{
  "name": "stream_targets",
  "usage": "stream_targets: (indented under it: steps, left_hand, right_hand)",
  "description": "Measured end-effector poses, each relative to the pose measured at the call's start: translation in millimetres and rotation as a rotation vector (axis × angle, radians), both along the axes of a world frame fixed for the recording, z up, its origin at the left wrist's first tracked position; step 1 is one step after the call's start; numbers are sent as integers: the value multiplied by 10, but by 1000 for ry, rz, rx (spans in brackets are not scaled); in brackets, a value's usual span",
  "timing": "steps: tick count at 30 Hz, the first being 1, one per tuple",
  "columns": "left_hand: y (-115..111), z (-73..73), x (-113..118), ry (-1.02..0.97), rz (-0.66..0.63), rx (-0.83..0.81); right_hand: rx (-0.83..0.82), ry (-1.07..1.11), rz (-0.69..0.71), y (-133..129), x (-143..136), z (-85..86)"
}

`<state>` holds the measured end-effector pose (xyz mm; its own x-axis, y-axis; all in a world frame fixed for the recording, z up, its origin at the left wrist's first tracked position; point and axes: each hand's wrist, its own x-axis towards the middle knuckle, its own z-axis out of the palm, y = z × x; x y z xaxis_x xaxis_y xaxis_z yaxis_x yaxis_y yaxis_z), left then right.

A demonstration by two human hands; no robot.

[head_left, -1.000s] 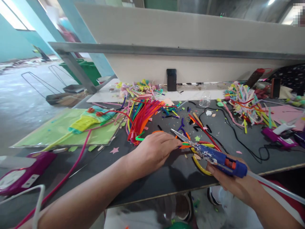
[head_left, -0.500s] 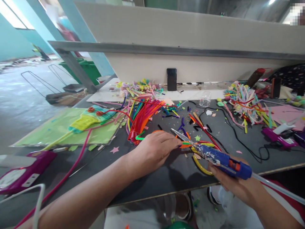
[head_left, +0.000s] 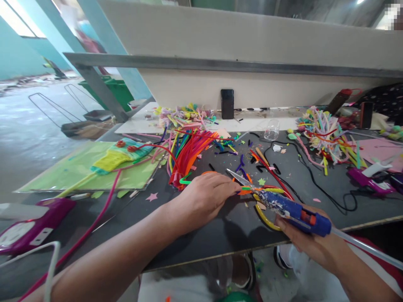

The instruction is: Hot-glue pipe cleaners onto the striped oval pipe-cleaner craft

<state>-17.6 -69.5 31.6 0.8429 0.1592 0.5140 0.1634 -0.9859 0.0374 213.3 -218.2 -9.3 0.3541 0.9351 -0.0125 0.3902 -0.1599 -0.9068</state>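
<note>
My right hand (head_left: 304, 233) is wrapped round a blue glue gun (head_left: 292, 209), its barrel caked with glue residue and a clear glue stick (head_left: 365, 245) running out of its back. Its nozzle points left, towards my left hand (head_left: 206, 195). The fingers of that hand are closed on a green pipe cleaner (head_left: 184, 182), which shows on both sides of the hand; an orange piece (head_left: 244, 191) is at the fingertips. Scissors with yellow handles (head_left: 262, 218) lie partly behind the glue gun, blades pointing up-left. How the fingers grip underneath is hidden.
Behind my left hand lies a bundle of coloured pipe cleaners (head_left: 189, 157). A green sheet (head_left: 75, 167) bears a yellow and teal piece (head_left: 118, 157). Purple power strips (head_left: 371, 182) sit at both sides. A black cord (head_left: 310, 184) crosses the table; a phone (head_left: 227, 104) leans at the back.
</note>
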Motion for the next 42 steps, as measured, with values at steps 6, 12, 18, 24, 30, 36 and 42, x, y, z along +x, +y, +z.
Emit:
stream_targets:
  steps: [6,12,18,24,30,36,42]
  left_hand:
    - [-16,8,8,-10,-6,-8]
    - [-15,-8,5,-2,0,-11]
    - [-15,-19,2,28,-4,-31]
    - [-13,-32,-7,31,-7,-36]
    - [-7,-26,11,10,-20,-11]
    - [-20,-17,8,-13,-27,-6]
    - [-21,-33,-7,22,-9,-13]
  right_hand:
    - [-61,-63,104,-1,72,-9]
    - [-87,-52,113,44,71,-15]
    - [-149,-38,104,33,81,-57]
    - [-195,35,111,11,82,-47]
    - [-194,46,103,26,74,-15]
    - [-180,47,110,18,74,-21]
    - [-184,61,81,19,71,-77]
